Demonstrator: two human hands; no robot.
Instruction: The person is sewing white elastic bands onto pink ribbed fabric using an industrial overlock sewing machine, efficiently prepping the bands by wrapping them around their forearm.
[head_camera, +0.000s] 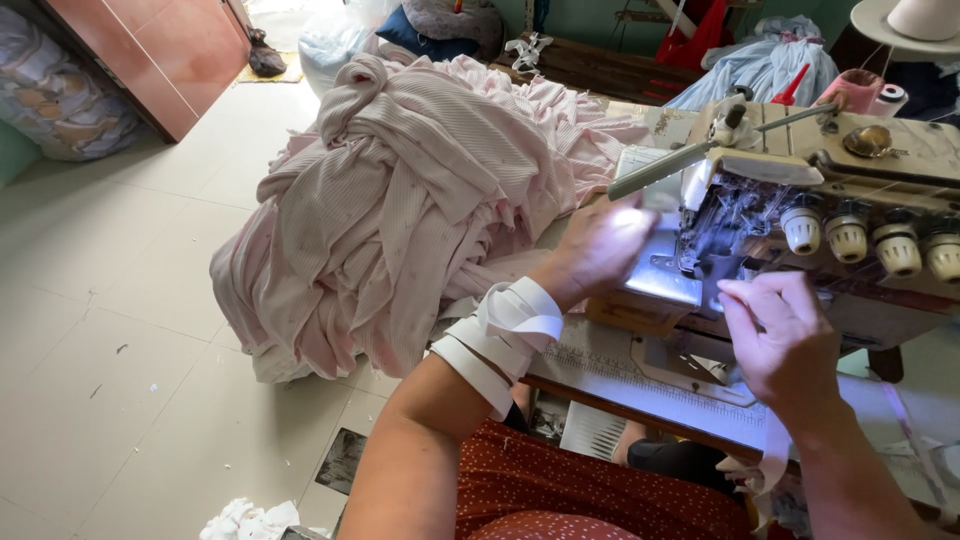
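Red dotted cloth (590, 490) over my lap fills the bottom of the view, with both forearms reaching up from it. My left hand (598, 248) lies flat, fingers together, pressed by the presser-foot area of the overlock sewing machine (830, 190); white elastic strip (505, 335) is looped several times round that wrist. My right hand (775, 335) pinches something fine just under the needle area (thread or the strip's end, I cannot tell which). Nothing is visibly stitched yet, so I judge the work at its feeding-in stage. The strip's free length seems to run along the surface (640, 385) toward the machine, long axis left to right. A big heap of pink ribbed fabric (400, 200) sits beside the machine on the tiled floor (110, 350).
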